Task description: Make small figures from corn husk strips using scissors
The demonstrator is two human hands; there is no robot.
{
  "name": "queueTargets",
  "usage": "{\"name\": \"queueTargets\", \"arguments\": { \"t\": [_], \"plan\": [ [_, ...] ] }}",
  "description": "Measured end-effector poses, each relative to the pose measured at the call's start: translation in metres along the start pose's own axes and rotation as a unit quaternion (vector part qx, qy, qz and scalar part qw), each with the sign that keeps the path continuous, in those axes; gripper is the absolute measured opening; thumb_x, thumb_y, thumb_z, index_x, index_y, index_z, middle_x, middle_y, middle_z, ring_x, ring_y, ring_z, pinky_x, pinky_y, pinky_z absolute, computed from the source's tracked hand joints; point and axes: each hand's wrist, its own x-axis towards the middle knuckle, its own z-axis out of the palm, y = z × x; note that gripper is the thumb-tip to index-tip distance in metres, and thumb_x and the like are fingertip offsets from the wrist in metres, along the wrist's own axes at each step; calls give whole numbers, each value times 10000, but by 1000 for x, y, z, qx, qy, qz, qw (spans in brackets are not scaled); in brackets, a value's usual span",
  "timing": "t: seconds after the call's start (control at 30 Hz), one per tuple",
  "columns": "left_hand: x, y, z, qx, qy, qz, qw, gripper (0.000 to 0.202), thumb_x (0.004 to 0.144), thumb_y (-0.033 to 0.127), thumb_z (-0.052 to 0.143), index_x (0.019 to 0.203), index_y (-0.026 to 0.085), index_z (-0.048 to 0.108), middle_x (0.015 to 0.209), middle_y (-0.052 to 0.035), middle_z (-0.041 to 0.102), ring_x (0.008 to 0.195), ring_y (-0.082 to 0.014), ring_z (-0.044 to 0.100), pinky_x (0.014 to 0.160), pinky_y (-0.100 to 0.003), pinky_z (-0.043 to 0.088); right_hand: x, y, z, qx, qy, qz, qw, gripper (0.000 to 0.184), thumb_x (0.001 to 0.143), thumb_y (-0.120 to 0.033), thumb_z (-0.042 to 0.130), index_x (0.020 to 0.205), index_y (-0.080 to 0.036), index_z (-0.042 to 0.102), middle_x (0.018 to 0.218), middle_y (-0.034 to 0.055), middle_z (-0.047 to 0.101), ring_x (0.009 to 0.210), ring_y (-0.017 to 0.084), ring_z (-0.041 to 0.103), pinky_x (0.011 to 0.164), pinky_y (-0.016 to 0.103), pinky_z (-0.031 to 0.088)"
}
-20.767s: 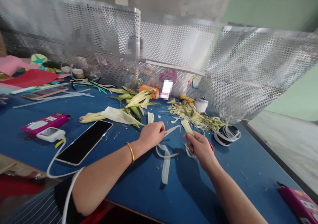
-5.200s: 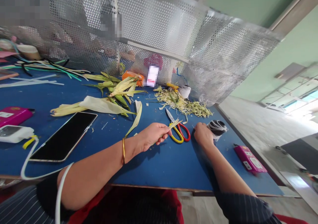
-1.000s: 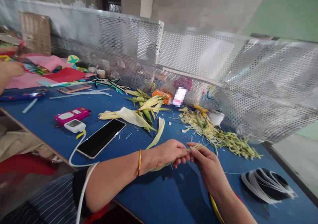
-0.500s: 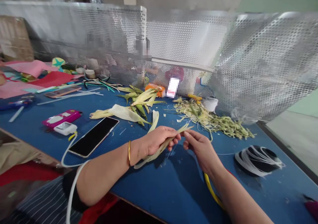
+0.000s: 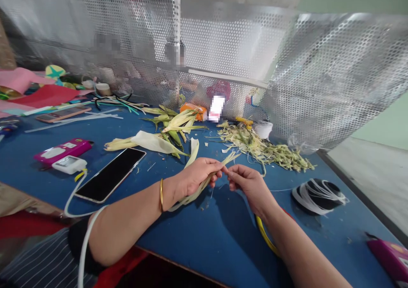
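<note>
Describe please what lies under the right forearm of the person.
From under the right forearm, a curved yellow piece shows to its left and a thin red edge to its right. The forearm covers the rest; whether the two join cannot be seen.

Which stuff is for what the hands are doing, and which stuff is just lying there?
Seems part of the work:
pale husk strips in the left hand
black spool, its white thread running toward the right hand
yellow handle, partly hidden
pile of husks

Seems just lying there:
dark-screened phone
purple device on the left
red paper
orange packet
</note>
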Motion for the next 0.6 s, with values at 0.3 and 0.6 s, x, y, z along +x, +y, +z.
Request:
{"name": "queueTargets", "arguments": {
  "t": [0.3, 0.6],
  "plan": [
    [0, 0, 1, 30, 24, -1, 999, 212, 788, 307, 639, 824, 108, 704, 616, 24, 518, 497, -67, 438, 490, -216, 378, 2, 0, -13, -218, 90, -166, 958, 191, 839, -363, 587, 748, -196, 612, 570, -31, 548, 543, 132, 514, 548, 252, 385],
    [1, 0, -3, 113, -1, 4, 994, 247, 813, 354, 596, 768, 126, 680, 618, 22, 505, 489, -76, 441, 486, -228, 385, -4, -5, -16, -434, 167, -343, 816, 174, 938, -238, 485, 811, -211, 601, 797, 24, 628, 725, 168, 599, 659, 261, 426]
  ]
}}
